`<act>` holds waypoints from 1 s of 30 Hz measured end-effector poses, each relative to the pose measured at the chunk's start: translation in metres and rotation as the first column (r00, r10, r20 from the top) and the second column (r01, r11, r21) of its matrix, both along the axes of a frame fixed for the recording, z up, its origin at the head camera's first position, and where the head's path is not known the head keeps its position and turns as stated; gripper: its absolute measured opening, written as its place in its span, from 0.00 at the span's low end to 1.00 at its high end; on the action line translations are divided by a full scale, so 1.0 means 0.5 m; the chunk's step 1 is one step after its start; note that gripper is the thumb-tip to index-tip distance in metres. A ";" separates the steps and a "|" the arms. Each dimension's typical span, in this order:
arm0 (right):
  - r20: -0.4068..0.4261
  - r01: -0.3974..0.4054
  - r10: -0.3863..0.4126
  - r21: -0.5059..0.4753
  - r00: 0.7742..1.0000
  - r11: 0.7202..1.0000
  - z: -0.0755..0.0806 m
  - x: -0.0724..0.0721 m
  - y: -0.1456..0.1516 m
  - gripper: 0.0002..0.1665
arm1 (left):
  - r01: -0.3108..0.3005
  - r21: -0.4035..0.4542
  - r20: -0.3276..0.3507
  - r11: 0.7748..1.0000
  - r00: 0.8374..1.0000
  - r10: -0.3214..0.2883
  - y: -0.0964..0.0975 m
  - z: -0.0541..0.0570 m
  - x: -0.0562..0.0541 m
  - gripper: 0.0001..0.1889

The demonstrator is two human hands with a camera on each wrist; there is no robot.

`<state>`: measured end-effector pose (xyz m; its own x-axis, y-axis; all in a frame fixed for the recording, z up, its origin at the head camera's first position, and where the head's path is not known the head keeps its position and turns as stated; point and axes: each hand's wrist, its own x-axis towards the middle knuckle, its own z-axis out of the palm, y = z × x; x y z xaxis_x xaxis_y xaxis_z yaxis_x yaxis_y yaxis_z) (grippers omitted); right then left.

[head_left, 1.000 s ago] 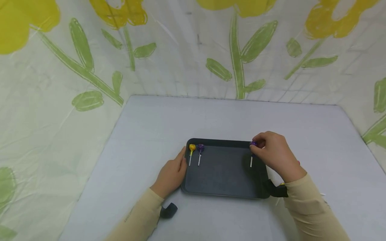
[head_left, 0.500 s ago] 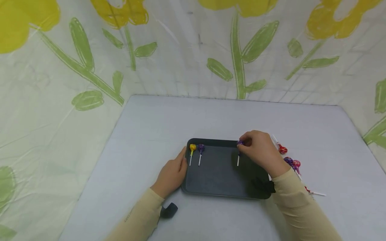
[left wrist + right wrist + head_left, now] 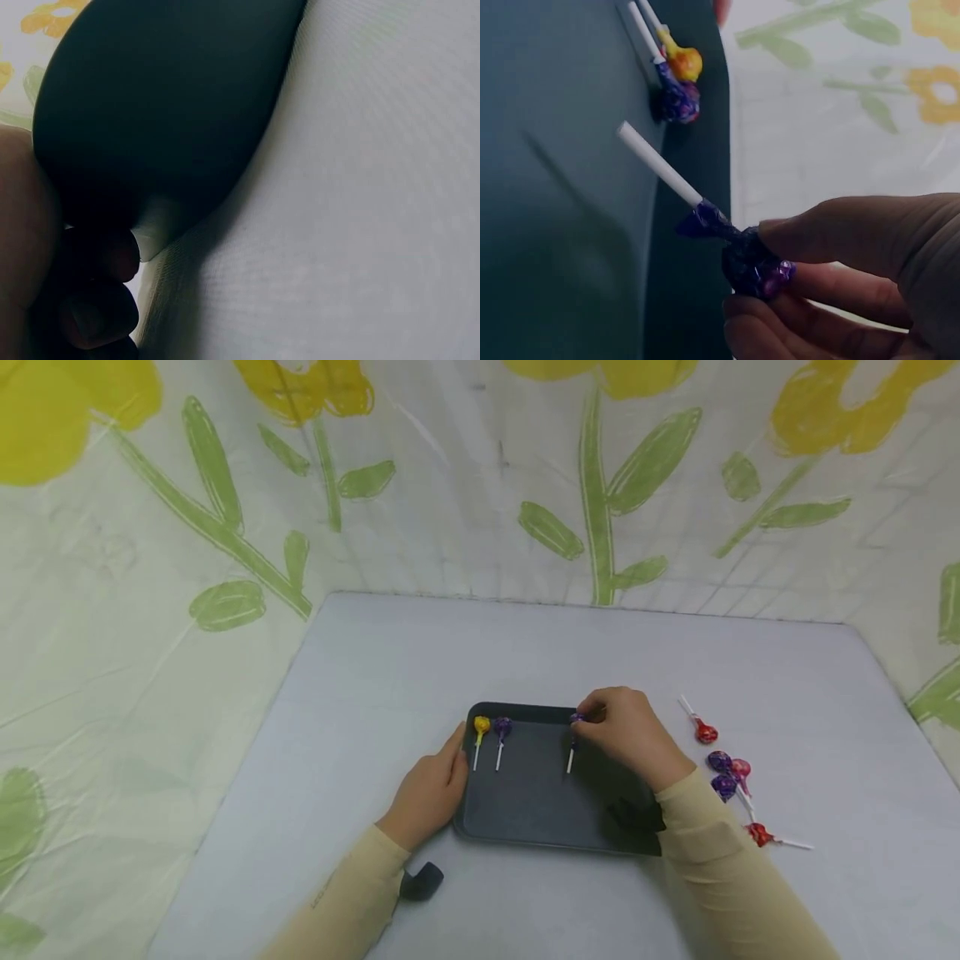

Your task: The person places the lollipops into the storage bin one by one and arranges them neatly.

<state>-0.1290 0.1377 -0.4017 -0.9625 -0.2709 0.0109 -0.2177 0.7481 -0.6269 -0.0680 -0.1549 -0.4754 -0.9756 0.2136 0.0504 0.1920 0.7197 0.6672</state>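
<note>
"Now, where is the purple lollipop (image 3: 714,223)?"

"Above the far side of the tray (image 3: 525,810), its wrapped head pinched by the fingers of the right hand (image 3: 630,727)."

"And the left hand (image 3: 426,793)?"

"Fingers grasping the tray's left edge; beside it, inside, lie a yellow lollipop (image 3: 481,726) and a second purple one (image 3: 502,727). Loose lollipops (image 3: 705,732) occupy the surface (image 3: 570,643) at right."
</note>
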 end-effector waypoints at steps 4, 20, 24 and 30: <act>0.005 -0.022 0.022 -0.001 1.000 1.000 -0.007 -0.008 -0.011 0.08 | 0.002 0.003 0.004 1.000 1.000 -0.002 0.000 0.003 -0.001 0.28; 0.077 -0.067 0.066 0.010 0.995 0.998 -0.033 -0.025 -0.065 0.08 | 0.014 -0.001 0.018 1.000 1.000 -0.014 0.002 0.005 -0.003 0.28; 0.065 -0.068 0.067 0.017 0.996 0.998 -0.039 -0.024 -0.084 0.08 | 0.013 0.004 0.018 1.000 1.000 -0.013 0.001 0.004 -0.002 0.28; 0.080 -0.057 0.053 0.049 0.995 0.997 -0.055 -0.022 -0.115 0.11 | 0.013 -0.003 0.010 1.000 1.000 -0.013 -0.001 0.001 -0.001 0.29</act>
<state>-0.1398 0.0802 -0.4292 -0.9437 -0.3213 -0.0793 -0.2106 0.7679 -0.6050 -0.0685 -0.1553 -0.4751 -0.9731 0.2268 0.0399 0.1950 0.7193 0.6668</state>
